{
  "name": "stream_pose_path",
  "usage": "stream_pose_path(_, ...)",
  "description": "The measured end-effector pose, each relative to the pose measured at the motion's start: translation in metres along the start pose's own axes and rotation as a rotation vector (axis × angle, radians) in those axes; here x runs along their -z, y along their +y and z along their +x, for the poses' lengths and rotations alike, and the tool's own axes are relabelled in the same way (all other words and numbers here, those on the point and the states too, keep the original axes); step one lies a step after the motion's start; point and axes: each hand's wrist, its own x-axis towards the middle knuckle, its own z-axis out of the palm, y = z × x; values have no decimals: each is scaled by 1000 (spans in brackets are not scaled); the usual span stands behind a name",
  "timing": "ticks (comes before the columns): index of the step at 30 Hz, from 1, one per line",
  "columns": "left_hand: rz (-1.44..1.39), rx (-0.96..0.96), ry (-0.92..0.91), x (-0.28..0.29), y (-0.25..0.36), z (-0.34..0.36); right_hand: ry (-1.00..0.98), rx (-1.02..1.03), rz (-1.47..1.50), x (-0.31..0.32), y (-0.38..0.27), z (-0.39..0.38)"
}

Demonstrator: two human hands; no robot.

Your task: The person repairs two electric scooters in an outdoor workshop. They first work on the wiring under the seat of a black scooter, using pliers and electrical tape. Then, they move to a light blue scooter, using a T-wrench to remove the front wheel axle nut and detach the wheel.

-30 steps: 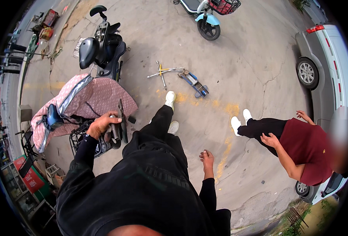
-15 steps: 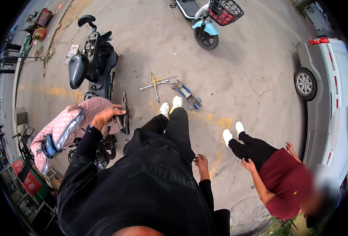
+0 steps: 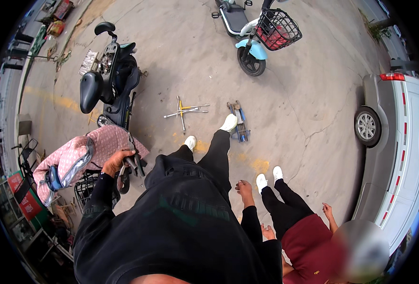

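Observation:
My left hand (image 3: 116, 162) is closed round the handlebar grip (image 3: 133, 164) of a dark electric scooter (image 3: 117, 102). A pink patterned wind cover (image 3: 107, 142) hangs over the scooter's front, beside my wrist. My right hand (image 3: 244, 187) hangs by my right thigh, fingers loosely bent, and nothing shows in it. On the ground ahead lie a cross-shaped lug wrench (image 3: 181, 111) with one yellow bar and a blue floor jack (image 3: 239, 124). My right shoe (image 3: 229, 122) is just left of the jack.
A person in a maroon shirt (image 3: 309, 239) stands close on my right. Beyond them a silver-grey van (image 3: 384, 156) is parked. A light-blue electric scooter (image 3: 252, 49) with a black basket stands ahead. A red sign (image 3: 26, 199) and assorted items line the left side.
My right foot has come forward beside the jack, and my feet are wider apart. The person in maroon now appears closer to my right arm. My left hand stays on the grip.

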Motion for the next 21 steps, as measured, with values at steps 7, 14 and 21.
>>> stream_pose_path(7, 169, 84, 21, -63, 40, 57, 4, 44, 2, 64, -46, 36)
stream_pose_path(14, 396, -27, -54, -141, 133, 77, 27, -44, 65, 98, -51, 56)
stream_pose_path(21, 602, -30, -158, -144, 111, 121, -9, -75, 19, 112, -36, 2)
